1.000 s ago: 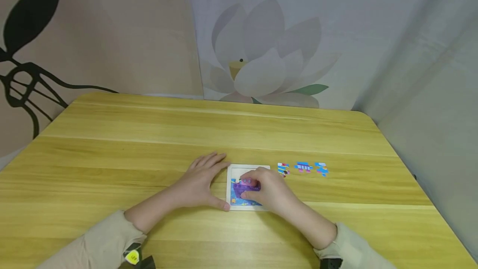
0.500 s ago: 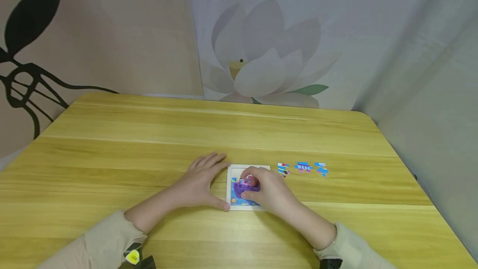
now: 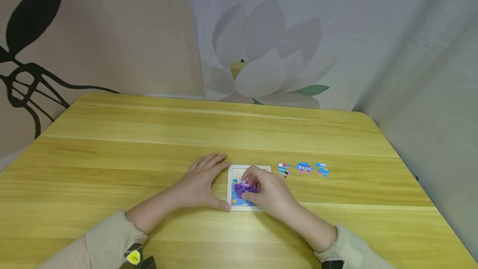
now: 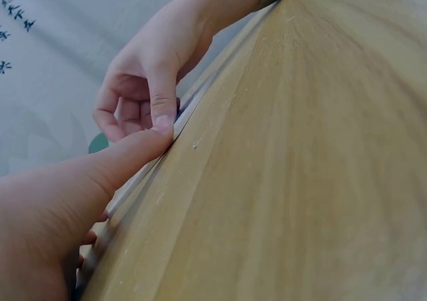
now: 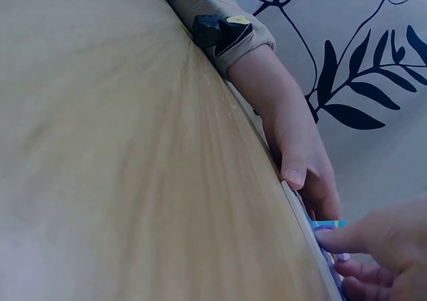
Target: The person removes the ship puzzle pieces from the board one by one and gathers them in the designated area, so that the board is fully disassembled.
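A small white-rimmed puzzle tray (image 3: 229,188) lies on the table with a blue sea and purple ship picture (image 3: 239,191) inside. My left hand (image 3: 201,182) rests at its left side, fingers spread and straight, index fingertip at the far corner and thumb at the near one. Over the tray's right half, my right hand (image 3: 274,192) pinches a purple puzzle piece (image 5: 343,257) between curled fingers and thumb; most of that piece is hidden. In the right wrist view the right thumb (image 5: 340,239) lies low over the picture. Pale backing shows along the tray's far part.
Right of the tray, three loose puzzle pieces lie in a row: a striped one (image 3: 283,170), a blue and purple one (image 3: 304,167) and a blue one (image 3: 322,169). A printed cloth (image 3: 276,53) hangs behind the wooden table (image 3: 149,123).
The right fingers have shifted slightly over the picture, and the pink and purple part beneath them shows differently. The left hand and the loose pieces stay where they were.
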The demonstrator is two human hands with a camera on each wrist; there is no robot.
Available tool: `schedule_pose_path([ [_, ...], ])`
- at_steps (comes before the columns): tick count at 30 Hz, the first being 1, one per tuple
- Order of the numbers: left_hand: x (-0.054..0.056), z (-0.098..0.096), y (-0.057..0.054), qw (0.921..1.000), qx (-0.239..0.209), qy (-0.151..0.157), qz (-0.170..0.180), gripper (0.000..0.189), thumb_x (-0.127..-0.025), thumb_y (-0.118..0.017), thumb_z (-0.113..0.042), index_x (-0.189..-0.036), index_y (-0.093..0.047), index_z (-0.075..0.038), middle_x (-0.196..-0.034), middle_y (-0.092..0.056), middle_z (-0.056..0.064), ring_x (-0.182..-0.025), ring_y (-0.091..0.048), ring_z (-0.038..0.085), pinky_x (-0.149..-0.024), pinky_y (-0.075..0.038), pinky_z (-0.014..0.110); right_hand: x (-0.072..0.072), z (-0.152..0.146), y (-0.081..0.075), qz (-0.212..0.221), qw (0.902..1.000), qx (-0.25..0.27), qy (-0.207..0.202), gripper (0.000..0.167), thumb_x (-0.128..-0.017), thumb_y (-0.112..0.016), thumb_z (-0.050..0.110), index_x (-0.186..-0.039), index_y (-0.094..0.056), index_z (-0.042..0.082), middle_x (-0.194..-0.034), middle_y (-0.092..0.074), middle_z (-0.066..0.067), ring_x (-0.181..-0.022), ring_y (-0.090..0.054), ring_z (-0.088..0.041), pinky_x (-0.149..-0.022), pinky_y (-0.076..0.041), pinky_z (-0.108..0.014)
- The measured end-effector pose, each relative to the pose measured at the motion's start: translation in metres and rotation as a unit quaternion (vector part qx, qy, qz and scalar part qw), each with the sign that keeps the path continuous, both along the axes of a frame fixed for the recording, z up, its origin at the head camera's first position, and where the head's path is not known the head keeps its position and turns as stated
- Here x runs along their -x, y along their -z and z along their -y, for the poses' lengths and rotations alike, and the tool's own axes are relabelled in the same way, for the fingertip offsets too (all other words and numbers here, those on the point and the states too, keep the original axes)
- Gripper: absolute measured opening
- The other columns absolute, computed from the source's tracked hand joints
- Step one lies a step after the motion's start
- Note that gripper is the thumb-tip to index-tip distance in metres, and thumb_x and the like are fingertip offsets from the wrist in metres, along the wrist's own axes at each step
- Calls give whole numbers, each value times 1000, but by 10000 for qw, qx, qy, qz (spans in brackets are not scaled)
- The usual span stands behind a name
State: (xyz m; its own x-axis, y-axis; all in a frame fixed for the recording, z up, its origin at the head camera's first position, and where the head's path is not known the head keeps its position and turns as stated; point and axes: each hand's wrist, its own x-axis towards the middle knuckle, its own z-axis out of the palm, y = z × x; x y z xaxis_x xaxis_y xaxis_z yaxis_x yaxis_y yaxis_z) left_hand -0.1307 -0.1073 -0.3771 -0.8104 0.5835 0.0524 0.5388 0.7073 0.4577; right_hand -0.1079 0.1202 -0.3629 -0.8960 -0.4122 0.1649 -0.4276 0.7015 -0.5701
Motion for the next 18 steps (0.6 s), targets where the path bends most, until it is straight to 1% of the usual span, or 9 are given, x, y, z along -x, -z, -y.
schedule_pose_path([
  [4,0,-1,0,10000,-9,-26,21,116,-60,-65,-81,-148,-36,-12,-156,-21,10,-143,-10,33,-112,-4,55,0,0,1,8,10000,72,5,33,-70,-85,12,-92,-62,17,-77,-57,11,-62,-47,-4,-55,-43,-25],
  [11,-1,-6,1,9997,-17,-244,70,107,-66,-67,-75,-146,-39,-11,-156,-23,9,-143,-11,32,-112,-4,56,1,-1,2,-4,9999,133,8,31,-70,-85,11,-91,-63,18,-76,-58,12,-62,-47,-4,-55,-43,-25],
  [14,-3,-10,0,9993,-59,-341,169,106,-65,-70,-71,-146,-39,-10,-156,-24,9,-143,-11,31,-111,-3,57,1,-1,3,-12,9999,122,18,28,-73,-83,10,-90,-63,19,-76,-57,14,-62,-47,-4,-55,-42,-24],
  [18,-3,-12,-1,9986,-109,-434,280,105,-64,-74,-65,-146,-39,-9,-156,-23,9,-143,-9,31,-111,-3,58,2,-2,4,-39,9998,191,-15,22,-79,-77,6,-90,-63,19,-75,-57,15,-63,-47,-4,-55,-43,-24],
])
